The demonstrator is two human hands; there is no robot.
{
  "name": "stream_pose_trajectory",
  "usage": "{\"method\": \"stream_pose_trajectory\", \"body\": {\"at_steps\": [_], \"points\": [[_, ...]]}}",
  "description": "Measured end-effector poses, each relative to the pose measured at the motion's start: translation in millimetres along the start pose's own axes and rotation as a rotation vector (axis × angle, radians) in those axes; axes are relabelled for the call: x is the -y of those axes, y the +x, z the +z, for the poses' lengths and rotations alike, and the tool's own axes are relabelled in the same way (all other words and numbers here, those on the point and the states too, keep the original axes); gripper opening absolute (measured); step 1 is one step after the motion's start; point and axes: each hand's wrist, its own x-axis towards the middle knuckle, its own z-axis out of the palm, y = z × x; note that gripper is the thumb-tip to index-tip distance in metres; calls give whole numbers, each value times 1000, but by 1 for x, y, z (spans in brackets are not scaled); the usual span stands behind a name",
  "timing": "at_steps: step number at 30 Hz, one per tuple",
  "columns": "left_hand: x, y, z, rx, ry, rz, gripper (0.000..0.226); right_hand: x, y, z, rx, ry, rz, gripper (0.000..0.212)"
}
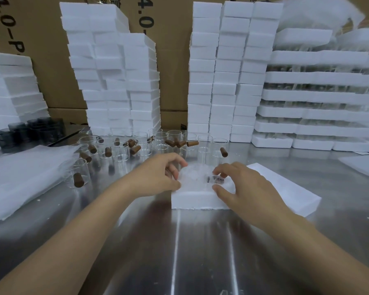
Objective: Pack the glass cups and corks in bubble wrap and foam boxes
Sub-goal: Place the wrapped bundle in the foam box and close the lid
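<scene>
a white foam box (pixel 197 200) sits at mid-surface, open at the top, with a bubble-wrapped bundle (pixel 193 174) seated in it; the wrap is cloudy white and a dark patch shows through on its right side. the left hand (pixel 158 177) curls its fingers round the bundle's left side, thumb at the box's near rim; the right hand (pixel 243 186) bends its fingertips down onto the bundle's right top, thumb against the box's near wall. a flat foam slab (pixel 285 188) lies just right of the box, touching it. behind the hands stand clear glass cups (pixel 120 155), several carrying brown corks (pixel 192 143) on or in them. a pile of bubble wrap sheets (pixel 19 177) lies at left, dark cups (pixel 30 128) beyond it. tall foam box stacks (pixel 115 81) and loaded foam trays (pixel 317 99) close off the far edge before cardboard cartons (pixel 175 60). the steel surface (pixel 200 252) extends bare toward the viewer between the forearms.
</scene>
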Motion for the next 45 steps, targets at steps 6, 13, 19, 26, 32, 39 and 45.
{"method": "stream_pose_trajectory", "body": {"at_steps": [6, 13, 19, 26, 32, 39, 45], "points": [[-4, -1, -6, -52, 9, 35, 38, -5, 2, 3, -28, 37, 8, 30], [-11, -5, 6, -204, -11, 71, 13, -8, 3, 1, -36, 38, 16, 31], [-2, 5, 30, -251, 18, 236, 39, -27, 12, -9, -147, -36, 60, 25], [2, 5, 46, -153, 189, 221, 58, -29, 15, -10, -133, 61, 80, 30], [-8, 7, 58, -245, 311, 172, 59, -20, 10, -1, -78, 69, 59, 31], [-17, 8, 67, -323, 295, 106, 57, -21, 12, -10, -81, 55, 65, 30], [-22, 4, 70, -372, 298, 79, 58, -61, 19, -41, -6, -70, 300, 24]]}}
